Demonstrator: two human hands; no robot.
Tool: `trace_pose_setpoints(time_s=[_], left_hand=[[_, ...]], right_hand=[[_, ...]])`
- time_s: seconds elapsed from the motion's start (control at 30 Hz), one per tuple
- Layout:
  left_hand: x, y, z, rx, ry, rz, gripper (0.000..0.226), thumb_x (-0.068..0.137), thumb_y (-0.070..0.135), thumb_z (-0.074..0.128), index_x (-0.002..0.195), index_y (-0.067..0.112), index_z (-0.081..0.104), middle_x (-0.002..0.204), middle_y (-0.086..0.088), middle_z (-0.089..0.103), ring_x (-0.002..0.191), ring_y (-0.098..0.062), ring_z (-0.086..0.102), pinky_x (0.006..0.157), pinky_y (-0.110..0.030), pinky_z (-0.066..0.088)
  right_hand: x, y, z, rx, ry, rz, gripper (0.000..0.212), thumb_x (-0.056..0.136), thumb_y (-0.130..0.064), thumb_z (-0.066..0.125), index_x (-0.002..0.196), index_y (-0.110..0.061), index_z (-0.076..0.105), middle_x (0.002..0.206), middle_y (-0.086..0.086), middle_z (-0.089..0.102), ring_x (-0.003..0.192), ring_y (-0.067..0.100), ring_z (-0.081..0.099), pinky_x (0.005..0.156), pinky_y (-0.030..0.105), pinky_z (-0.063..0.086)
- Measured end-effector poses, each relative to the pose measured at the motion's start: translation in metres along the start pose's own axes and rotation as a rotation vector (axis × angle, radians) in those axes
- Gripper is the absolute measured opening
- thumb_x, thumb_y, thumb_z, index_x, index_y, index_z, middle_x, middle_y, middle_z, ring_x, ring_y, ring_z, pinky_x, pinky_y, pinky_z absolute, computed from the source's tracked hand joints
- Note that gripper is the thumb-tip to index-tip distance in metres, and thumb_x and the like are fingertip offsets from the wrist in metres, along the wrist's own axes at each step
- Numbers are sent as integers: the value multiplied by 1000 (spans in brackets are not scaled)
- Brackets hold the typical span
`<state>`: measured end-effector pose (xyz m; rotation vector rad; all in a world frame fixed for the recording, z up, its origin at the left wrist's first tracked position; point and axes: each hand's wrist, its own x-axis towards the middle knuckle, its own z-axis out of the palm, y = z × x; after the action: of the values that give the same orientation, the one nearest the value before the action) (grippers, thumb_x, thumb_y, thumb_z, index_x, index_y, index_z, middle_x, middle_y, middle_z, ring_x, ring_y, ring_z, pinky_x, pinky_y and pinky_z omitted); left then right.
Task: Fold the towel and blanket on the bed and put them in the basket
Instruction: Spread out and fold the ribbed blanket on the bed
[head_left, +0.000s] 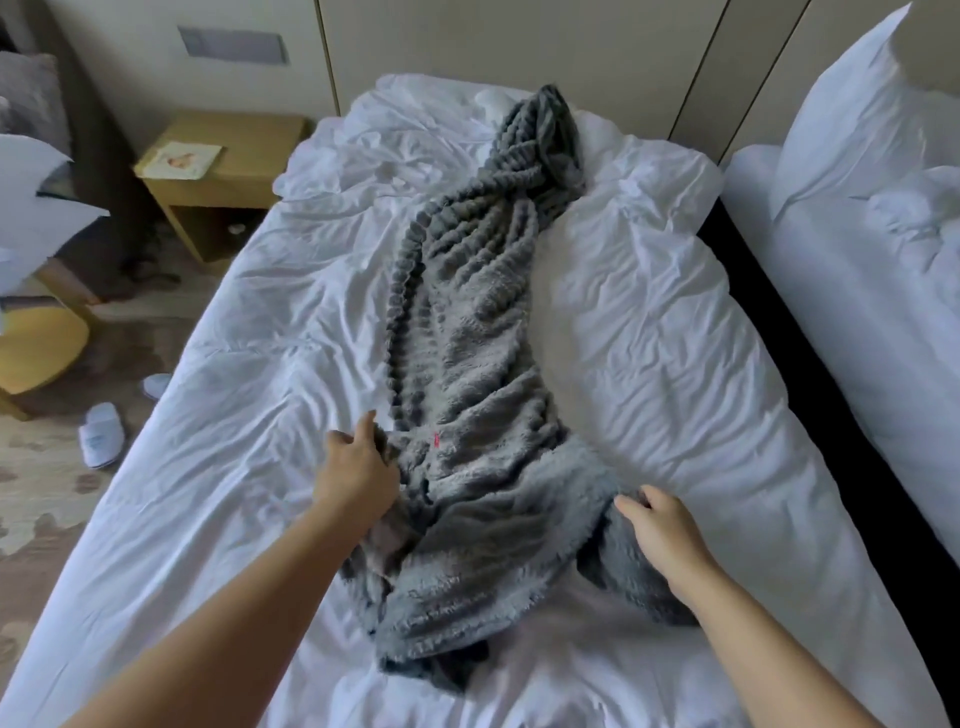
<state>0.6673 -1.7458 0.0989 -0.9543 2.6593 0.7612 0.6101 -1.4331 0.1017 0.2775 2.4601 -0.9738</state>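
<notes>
Grey ribbed fleece blanket (467, 338) bunched lengthwise on white rumpled bed (649, 338).
My left hand (358, 470) grips its left edge; my right hand (662, 527) curls round the right fold.

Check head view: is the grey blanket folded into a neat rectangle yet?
No, the grey blanket lies bunched in a long rumpled strip along the bed.

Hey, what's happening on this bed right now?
A person is working on a grey blanket that lies bunched lengthwise on the white bed. Their left hand grips its left edge and their right hand grips its right side near the close end. It isn't folded yet, and no basket is in view.
</notes>
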Motion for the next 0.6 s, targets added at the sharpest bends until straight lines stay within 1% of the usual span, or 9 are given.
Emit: trace_pose_setpoints(time_s=[0.1,0.13,0.2,0.27,0.37,0.43,0.5,0.53,0.6], left_hand=[[20,1,10,342,-485,60,30,92,25,48,114,10,61,94,-3,59,70,-15,51,63,-22,45],[29,4,10,388,-542,16,29,91,28,53,110,9,65,86,0,58,65,-11,49,58,-17,41],[57,11,8,285,-423,-22,28,85,33,65,103,12,62,87,-1,59,71,-15,55,54,-21,43],[91,19,12,176,-205,-26,50,81,38,72,121,16,53,112,-9,55,88,-26,59,66,-29,49],[146,39,44,133,-157,14,81,80,43,71,147,29,25,120,-13,49,76,-23,55,64,-32,48],[185,47,82,90,-213,12,107,76,48,74,150,38,-2,122,-18,53,67,-20,58,64,-33,51],[214,46,126,94,-329,-31,118,75,48,75,145,46,-19,132,-25,46,65,-20,64,71,-35,55],[224,43,149,135,-383,-47,117,76,48,74,144,46,-21,135,-26,43,69,-20,65,72,-34,54],[239,35,196,262,-434,-84,106,82,51,66,148,40,-16,144,-25,31,96,-29,62,76,-34,47]], right_hand=[[26,7,14,-293,-359,152,19,91,-23,55,73,-16,55,85,7,62,81,23,60,67,28,39],[39,4,14,-407,-427,173,19,90,-22,55,71,-18,55,88,5,60,83,21,58,70,27,41],[72,-10,10,-414,-358,128,12,92,-21,55,86,-12,61,97,10,60,88,23,58,76,29,42],[114,-30,7,-278,-82,56,32,94,-25,56,119,-6,61,119,13,62,107,29,58,81,31,42],[180,-58,26,-213,112,-77,31,91,-31,58,114,-10,64,120,13,64,103,30,58,77,31,41],[226,-63,59,-218,3,-91,54,85,-42,64,132,-20,52,133,10,57,115,29,55,87,34,44],[264,-55,103,-325,-213,-47,90,75,-53,71,150,-31,25,147,7,44,130,29,46,100,34,42],[277,-48,126,-408,-300,-51,97,72,-53,73,151,-31,21,146,9,45,128,30,48,101,34,44],[297,-28,169,-512,-355,-73,85,72,-46,74,145,-24,35,133,13,57,116,31,57,94,35,49]])
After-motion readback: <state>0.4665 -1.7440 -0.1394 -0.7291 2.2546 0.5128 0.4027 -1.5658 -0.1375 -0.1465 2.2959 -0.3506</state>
